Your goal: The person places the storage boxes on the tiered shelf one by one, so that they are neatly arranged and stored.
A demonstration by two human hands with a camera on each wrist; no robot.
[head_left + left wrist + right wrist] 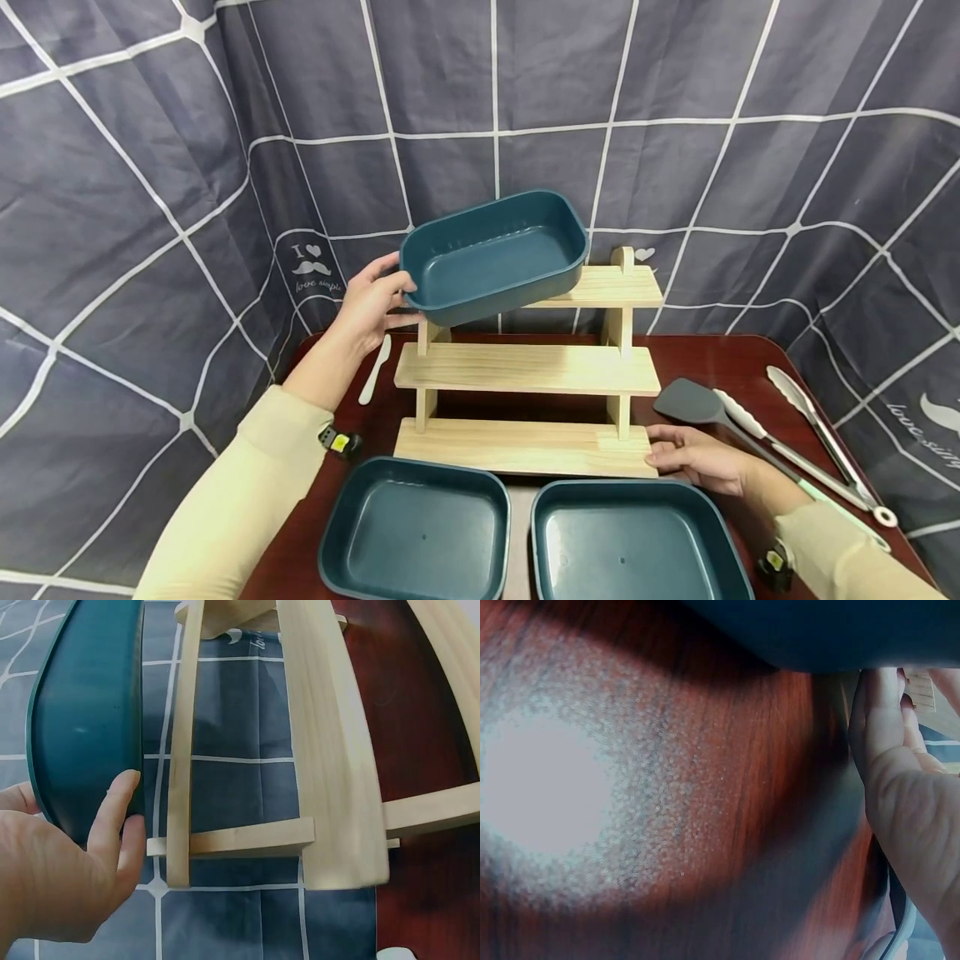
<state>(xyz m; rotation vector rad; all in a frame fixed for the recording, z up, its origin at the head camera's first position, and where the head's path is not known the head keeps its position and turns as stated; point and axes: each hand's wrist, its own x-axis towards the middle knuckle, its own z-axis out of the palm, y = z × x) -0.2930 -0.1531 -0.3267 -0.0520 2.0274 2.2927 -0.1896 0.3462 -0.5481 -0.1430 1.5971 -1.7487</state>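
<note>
My left hand [375, 304] grips the left end of a dark teal rectangular bin [498, 250], thumb over the rim and fingers beneath. The bin tilts, its right end higher, and overlaps the top board of a three-tier wooden shelf [525, 368] in the head view. In the left wrist view the bin's side [90, 712] shows beside the top board, with a gap between them. My right hand [701, 458] holds the right end of the shelf's bottom board between thumb and fingers. In the right wrist view that hand [922, 802] is partly cut off.
Two more teal bins [416, 529] [637, 542] stand in front of the shelf. A small white spreader [375, 371] lies at left. To the right lie a grey spatula [690, 402], white-tipped tongs [795, 454] and metal tongs [821, 433]. A grey checked curtain [555, 75] surrounds the dark red table [720, 354].
</note>
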